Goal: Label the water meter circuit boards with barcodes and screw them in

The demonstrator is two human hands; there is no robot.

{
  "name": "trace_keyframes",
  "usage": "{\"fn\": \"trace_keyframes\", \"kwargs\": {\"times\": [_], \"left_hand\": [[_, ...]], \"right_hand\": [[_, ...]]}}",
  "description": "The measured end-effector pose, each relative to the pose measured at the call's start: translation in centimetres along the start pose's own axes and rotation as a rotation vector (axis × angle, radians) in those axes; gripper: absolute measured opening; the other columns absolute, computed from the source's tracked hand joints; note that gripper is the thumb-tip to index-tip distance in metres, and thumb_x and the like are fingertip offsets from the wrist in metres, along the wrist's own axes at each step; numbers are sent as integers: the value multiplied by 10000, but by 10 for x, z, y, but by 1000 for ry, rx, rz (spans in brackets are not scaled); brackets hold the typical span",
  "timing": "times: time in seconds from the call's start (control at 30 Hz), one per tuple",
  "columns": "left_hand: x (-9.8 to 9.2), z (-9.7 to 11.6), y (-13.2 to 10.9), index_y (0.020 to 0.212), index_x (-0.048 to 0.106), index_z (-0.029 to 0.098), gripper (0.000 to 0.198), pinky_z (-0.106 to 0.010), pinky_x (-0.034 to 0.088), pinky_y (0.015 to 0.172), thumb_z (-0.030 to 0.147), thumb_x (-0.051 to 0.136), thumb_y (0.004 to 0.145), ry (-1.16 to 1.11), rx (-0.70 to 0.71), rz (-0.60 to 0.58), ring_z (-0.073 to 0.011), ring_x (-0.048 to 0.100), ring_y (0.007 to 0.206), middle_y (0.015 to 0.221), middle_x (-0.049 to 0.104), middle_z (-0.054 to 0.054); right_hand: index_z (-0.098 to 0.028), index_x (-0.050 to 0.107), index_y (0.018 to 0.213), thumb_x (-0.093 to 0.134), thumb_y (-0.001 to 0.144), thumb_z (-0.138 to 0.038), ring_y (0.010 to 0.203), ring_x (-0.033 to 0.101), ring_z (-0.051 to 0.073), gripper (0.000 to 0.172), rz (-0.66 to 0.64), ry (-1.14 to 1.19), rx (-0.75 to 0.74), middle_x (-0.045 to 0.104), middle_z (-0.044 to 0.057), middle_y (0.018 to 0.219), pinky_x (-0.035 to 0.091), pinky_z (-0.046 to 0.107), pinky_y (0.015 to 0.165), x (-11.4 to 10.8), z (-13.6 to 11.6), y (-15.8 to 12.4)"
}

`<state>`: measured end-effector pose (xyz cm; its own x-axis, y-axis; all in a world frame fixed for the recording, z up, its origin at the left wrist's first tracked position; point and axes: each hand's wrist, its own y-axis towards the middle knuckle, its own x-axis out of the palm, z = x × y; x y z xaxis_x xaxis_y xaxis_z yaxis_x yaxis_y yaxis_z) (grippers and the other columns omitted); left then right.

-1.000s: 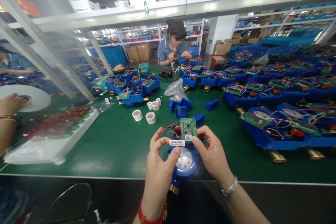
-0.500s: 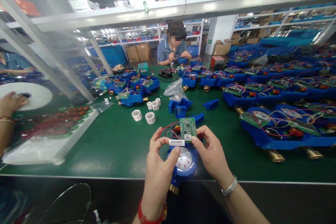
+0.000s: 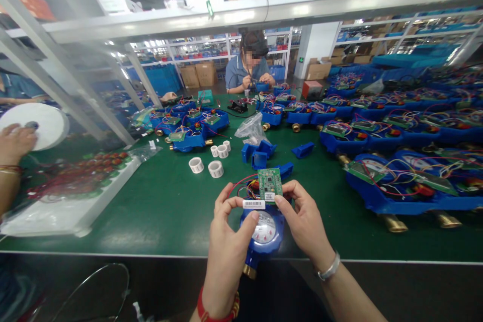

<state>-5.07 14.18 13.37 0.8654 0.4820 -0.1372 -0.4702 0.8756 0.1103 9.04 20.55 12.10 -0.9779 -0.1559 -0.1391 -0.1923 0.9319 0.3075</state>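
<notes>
A white barcode label (image 3: 253, 205) is pinched at its left end by my left hand (image 3: 230, 241), between thumb and index finger. My right hand (image 3: 304, 216) grips the lower right edge of a green circuit board (image 3: 269, 183), which carries a smaller barcode sticker. The label is just below and left of the board. Under both hands a blue water meter (image 3: 277, 229) with a round white dial (image 3: 264, 227) sits at the table's front edge, its brass fitting (image 3: 249, 271) pointing toward me. Red and dark wires run beside the board.
Rolls of labels (image 3: 216, 169) stand left of several blue plastic parts (image 3: 259, 156). Rows of wired meters (image 3: 411, 176) fill the right side. At left, a co-worker's hand (image 3: 17, 143) touches a white reel (image 3: 49, 126) above a white foam tray (image 3: 71, 211). Another person (image 3: 245, 73) works opposite.
The co-worker's hand and the white reel at left have shifted slightly left and up. My hands, the label and the board stay practically where they were.
</notes>
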Motion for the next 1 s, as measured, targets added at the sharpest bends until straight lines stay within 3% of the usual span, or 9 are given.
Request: {"fn": "trace_keyframes", "kwargs": {"times": [0.33, 0.43, 0.53, 0.6, 0.67, 0.77, 0.83, 0.9, 1.0], "left_hand": [[-4, -2, -2, 844, 613, 224, 118, -550, 269, 1104, 310, 653, 774, 56, 48, 13, -304, 412, 1322, 1416, 451, -69], [0, 3, -16, 956, 560, 240, 202, -569, 245, 1109, 287, 652, 783, 166, 258, 216, -310, 379, 1344, 1429, 432, -83], [10, 0, -37, 1191, 436, 253, 558, -571, 271, 1104, 257, 735, 720, 264, 560, 394, -335, 333, 1373, 1485, 348, -133], [16, -10, -46, 1323, 353, 233, 767, -592, 299, 1086, 286, 781, 689, 375, 630, 345, -366, 316, 1378, 1497, 310, -181], [19, -23, -51, 1396, 300, 207, 863, -611, 330, 1063, 323, 789, 694, 469, 614, 282, -385, 319, 1371, 1489, 303, -213], [16, -41, -49, 1439, 244, 214, 896, -568, 448, 985, 300, 772, 721, 459, 576, 244, -366, 436, 1296, 1469, 320, -220], [9, -49, -43, 1454, 212, 235, 921, -531, 501, 939, 292, 768, 724, 421, 543, 203, -339, 522, 1217, 1461, 331, -208], [-2, -53, -33, 1464, 187, 252, 961, -526, 502, 950, 301, 777, 709, 390, 516, 128, -323, 558, 1178, 1465, 326, -196], [-24, -51, -8, 1485, 82, 311, 1010, -487, 508, 963, 283, 753, 730, 309, 463, -98, -314, 532, 1230, 1511, 256, -174]], "right_hand": [[-195, 542, 840, 556, 892, -314, 726, 524, 153, 131, -2, 3, -15, 560, -10, 770, 394, 271, 669, 2, -1, -1], [-200, 539, 836, 552, 895, -329, 725, 537, 161, 142, -3, -22, -20, 567, -5, 769, 409, 282, 676, 0, 0, -1], [-207, 572, 893, 560, 892, -349, 846, 577, 200, 143, 41, -104, -68, 620, 32, 877, 437, 331, 783, -5, 6, 9], [-220, 614, 1008, 569, 889, -387, 1088, 549, 245, 210, 49, -121, -102, 625, 74, 1127, 397, 395, 956, -10, 14, 21], [-251, 613, 1149, 539, 901, -458, 1266, 459, 252, 331, -45, -14, -46, 557, 69, 1324, 307, 431, 1084, -14, 24, 34], [-275, 598, 1239, 409, 931, -575, 1279, 484, 236, 469, -306, 235, 138, 606, 54, 1302, 293, 448, 1121, -18, 40, 49], [-260, 638, 1203, 402, 918, -613, 1247, 521, 253, 511, -402, 295, 185, 638, 58, 1264, 316, 471, 1112, -20, 48, 53], [-247, 655, 1185, 463, 894, -611, 1223, 542, 275, 503, -413, 289, 182, 630, 63, 1278, 336, 492, 1097, -25, 49, 49], [-244, 591, 1263, 508, 896, -560, 1283, 479, 275, 491, -374, 255, 148, 562, 67, 1357, 290, 484, 1128, -31, 42, 25]]}}
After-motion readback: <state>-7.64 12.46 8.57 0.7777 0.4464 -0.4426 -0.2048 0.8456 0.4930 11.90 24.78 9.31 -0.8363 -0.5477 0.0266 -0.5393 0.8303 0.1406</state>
